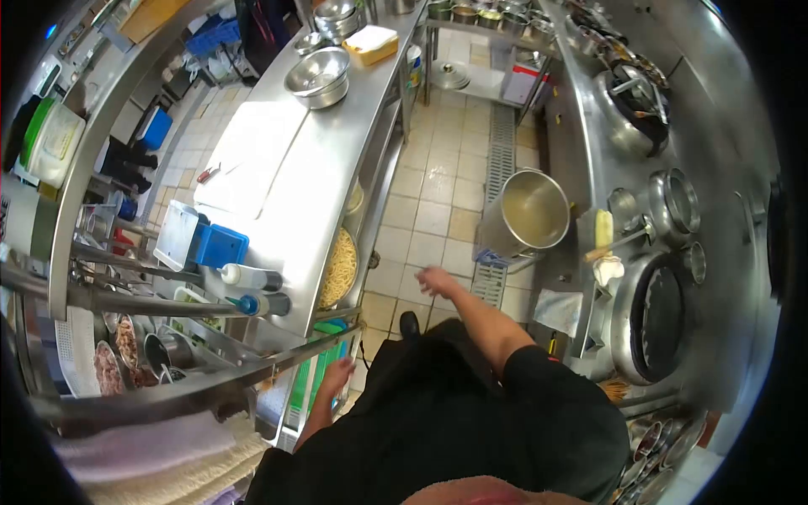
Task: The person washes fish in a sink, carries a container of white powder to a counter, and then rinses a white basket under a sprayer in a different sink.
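My left hand (338, 374) hangs low by my side, near the green crate (313, 370) under the counter end. Its fingers look loosely apart and nothing shows in them. Out over the floor, my right hand (436, 282) is held forward with relaxed, slightly bent fingers and nothing in it. Beyond it, a tall steel stockpot (486, 220) with cloudy liquid stands by the floor drain. A large bowl of noodles (339, 269) sits on the shelf below the counter, between my two hands' reach. Neither hand touches these things.
The steel counter (290, 210) on the left carries a white cutting board (252, 151), a small red-handled knife (208, 173), steel bowls (318, 76), a blue container (221, 246) and squeeze bottles (252, 278). A stove with a black wok (661, 316) lines the right.
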The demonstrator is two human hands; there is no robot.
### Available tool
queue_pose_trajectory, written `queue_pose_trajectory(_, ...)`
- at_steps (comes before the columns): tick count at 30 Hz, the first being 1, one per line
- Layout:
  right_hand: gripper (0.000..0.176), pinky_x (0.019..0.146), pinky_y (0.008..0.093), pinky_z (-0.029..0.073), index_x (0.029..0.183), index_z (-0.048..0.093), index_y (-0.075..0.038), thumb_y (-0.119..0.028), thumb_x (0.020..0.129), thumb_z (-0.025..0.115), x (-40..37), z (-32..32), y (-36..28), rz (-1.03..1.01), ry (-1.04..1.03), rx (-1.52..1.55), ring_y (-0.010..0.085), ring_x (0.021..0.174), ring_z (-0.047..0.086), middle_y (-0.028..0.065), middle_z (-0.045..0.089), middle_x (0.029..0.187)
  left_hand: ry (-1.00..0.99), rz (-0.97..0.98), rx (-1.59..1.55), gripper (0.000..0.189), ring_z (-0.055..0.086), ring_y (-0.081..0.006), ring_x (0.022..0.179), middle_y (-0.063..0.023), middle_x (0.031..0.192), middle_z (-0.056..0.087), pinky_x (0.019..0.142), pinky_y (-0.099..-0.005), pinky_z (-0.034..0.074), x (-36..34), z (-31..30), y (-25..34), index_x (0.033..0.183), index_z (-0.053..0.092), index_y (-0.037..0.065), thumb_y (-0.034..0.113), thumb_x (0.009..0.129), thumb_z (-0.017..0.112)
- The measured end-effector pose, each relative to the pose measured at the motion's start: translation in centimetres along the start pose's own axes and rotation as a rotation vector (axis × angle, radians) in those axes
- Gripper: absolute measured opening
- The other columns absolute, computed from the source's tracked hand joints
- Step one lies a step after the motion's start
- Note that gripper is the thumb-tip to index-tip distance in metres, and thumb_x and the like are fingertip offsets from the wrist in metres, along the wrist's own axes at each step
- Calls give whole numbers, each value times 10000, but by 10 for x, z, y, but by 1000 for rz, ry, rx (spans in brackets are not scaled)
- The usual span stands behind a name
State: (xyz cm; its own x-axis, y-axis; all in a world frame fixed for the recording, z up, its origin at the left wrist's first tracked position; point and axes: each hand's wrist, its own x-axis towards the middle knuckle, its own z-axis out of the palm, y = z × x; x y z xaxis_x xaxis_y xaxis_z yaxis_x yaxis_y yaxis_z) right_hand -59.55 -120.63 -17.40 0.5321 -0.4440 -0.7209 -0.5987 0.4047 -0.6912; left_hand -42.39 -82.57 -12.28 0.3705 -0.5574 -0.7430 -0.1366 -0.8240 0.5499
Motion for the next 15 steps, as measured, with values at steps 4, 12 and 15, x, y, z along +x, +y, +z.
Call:
queue_pose_trajectory(4,309,497,330,446,828,537,-39,-341,829,601,67,5,-82,30,-16,212,195,634,566,92,545,716,206,318,33,329,616,-224,812,-127,923,641,756,-326,473,25,-30,118,1070,593,-4,259,874,563)
queue_pose_trajectory(12,844,949,381,407,1259,411,97,-475,706,693,215,34,-227,-120,267,260,359,1148,489,292,473,1245,427,553,115,317,564,-249,967,-140,1063,591,859,-325,435,125,-105,288,1127,557,6,56,818,608)
queue_pose_trajectory(15,693,929,423,422,1198,414,29,-390,722,693,274,68,-236,-48,393,271,427,1115,473,262,460,1202,598,640,456,400,531,-299,1013,-167,1126,550,895,-370,406,172,-118,329,1170,534,32,70,786,640)
